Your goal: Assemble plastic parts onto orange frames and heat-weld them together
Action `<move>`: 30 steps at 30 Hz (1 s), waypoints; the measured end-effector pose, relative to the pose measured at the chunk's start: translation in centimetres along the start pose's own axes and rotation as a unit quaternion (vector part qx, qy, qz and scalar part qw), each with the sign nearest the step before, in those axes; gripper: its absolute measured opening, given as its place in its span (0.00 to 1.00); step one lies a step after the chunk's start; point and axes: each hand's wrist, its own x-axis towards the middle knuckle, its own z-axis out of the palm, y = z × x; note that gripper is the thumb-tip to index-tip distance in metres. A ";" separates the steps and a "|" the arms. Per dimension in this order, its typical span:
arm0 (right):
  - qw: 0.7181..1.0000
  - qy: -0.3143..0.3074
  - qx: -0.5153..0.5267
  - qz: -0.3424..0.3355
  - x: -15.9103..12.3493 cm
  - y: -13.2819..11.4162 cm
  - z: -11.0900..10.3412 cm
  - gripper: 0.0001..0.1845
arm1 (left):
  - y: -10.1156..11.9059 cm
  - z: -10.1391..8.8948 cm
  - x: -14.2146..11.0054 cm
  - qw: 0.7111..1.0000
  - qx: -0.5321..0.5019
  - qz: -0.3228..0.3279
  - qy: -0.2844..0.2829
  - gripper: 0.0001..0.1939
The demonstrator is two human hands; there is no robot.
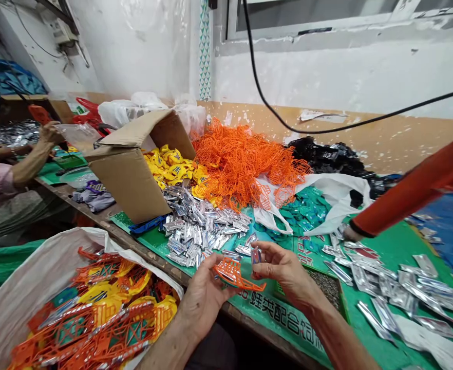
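My left hand [203,293] grips a small orange plastic lattice frame [234,273] just above the table's front edge. My right hand [282,267] pinches a small silver foil packet [256,255] between thumb and fingers, right beside the frame. A heap of the same silver packets [199,226] lies on the green mat just beyond my hands. Behind it is a big pile of orange lattice frames [242,162]. A white sack [37,272] at lower left holds assembled orange and yellow pieces [107,313].
An open cardboard box [130,174] spills yellow parts [170,167]. Black parts [326,154], teal parts [303,210] and a white bag lie at the back. More silver packets [396,288] are scattered at right. An orange tool [411,190] juts in from the right. Another person's arm [30,159] works at far left.
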 end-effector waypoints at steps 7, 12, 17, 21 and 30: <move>0.999 0.020 -0.004 -0.040 0.1 0.6 -0.1 0.20 | -0.3 -0.7 0.4 0.999 -0.021 0.012 -0.023 0.13; 0.987 0.026 -0.070 -0.142 -0.3 1.1 -0.4 0.09 | -0.7 -1.1 0.6 0.998 -0.018 0.038 -0.042 0.12; 0.852 0.001 -0.314 -0.419 -1.7 0.7 -0.1 0.06 | -0.9 -1.2 0.8 0.994 -0.027 0.087 -0.065 0.08; 0.724 -0.020 -0.451 -0.522 -2.4 1.0 0.6 0.10 | -0.9 -1.2 0.9 0.992 -0.044 0.105 -0.063 0.09; 0.648 -0.015 -0.486 -0.586 -2.4 1.9 0.8 0.12 | -0.5 -1.1 1.1 0.992 -0.048 0.113 -0.028 0.16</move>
